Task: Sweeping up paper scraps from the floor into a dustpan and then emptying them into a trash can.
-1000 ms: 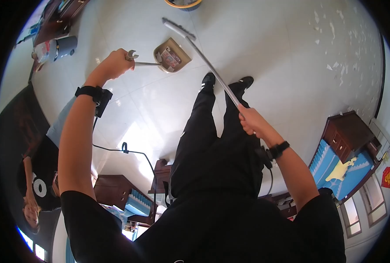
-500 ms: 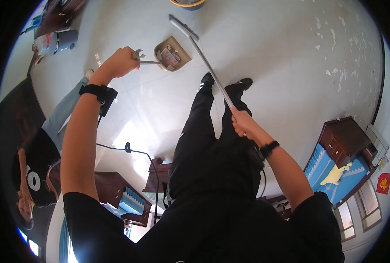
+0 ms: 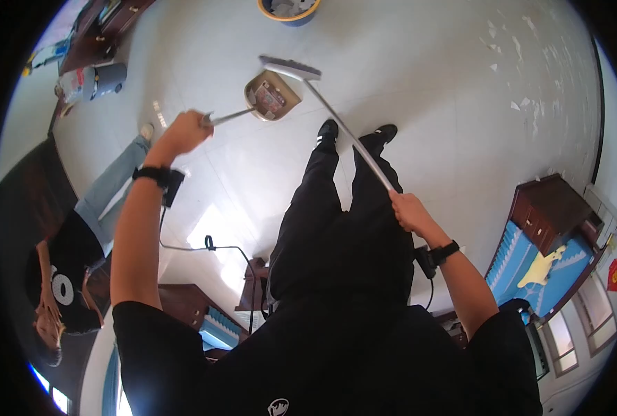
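Your broom (image 3: 353, 142) has swung in toward the dustpan (image 3: 292, 102) since half a second ago, its head now at the pan's far edge, and your left hand (image 3: 185, 133) has come back closer to your body. Your left fingers are wrapped around the end of the dustpan's thin handle, and your right hand (image 3: 412, 213) is curled tight around the upper end of the broom's pole. The dustpan sits ahead of your feet, slightly to the left, with printed scraps (image 3: 271, 101) lying inside it. The broom head overlaps the pan in this view, though it is hard to tell whether the two touch. Beyond them stands a blue bucket (image 3: 296, 23) with a yellow rim, holding pale pieces. White bits of paper (image 3: 494, 67) are scattered across the floor (image 3: 419, 76) well off to your right. Another person (image 3: 79, 243) is at your left, near a grey bin (image 3: 107, 80) farther ahead.
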Demonstrator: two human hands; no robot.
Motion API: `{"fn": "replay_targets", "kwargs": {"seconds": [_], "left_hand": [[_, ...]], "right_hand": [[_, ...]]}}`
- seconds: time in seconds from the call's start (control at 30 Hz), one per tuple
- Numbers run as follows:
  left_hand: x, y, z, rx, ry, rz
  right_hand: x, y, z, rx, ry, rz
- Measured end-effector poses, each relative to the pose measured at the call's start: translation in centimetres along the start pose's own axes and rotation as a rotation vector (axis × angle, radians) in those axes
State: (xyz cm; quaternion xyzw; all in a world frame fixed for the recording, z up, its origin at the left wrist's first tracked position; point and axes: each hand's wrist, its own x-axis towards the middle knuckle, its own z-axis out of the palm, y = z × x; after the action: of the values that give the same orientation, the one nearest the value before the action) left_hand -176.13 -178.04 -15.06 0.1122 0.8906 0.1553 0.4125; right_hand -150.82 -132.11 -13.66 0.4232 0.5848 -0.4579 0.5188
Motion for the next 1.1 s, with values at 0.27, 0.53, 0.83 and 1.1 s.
{"fn": "replay_targets", "kwargs": {"seconds": [0.27, 0.53, 0.83, 1.1], "left_hand": [[-6.1, 7.7, 1.6, 0.062, -0.016, 0.141], [-2.1, 27.8, 4.3, 0.082, -0.050, 0.192], [4.4, 59.9, 8.8, 0.261, -0.180, 0.577], [-3.1, 87.5, 23.0, 0.411, -0.228, 0.752]], "right_hand": [[-5.8, 10.6, -7.7, 0.482, 0.118, 0.143], [-4.7, 24.9, -10.0, 1.205, 0.212, 0.178], [-7.2, 38.4, -13.0, 1.772, 0.425, 0.290], [-10.8, 55.4, -16.9, 2.050, 0.447, 0.346]]}}
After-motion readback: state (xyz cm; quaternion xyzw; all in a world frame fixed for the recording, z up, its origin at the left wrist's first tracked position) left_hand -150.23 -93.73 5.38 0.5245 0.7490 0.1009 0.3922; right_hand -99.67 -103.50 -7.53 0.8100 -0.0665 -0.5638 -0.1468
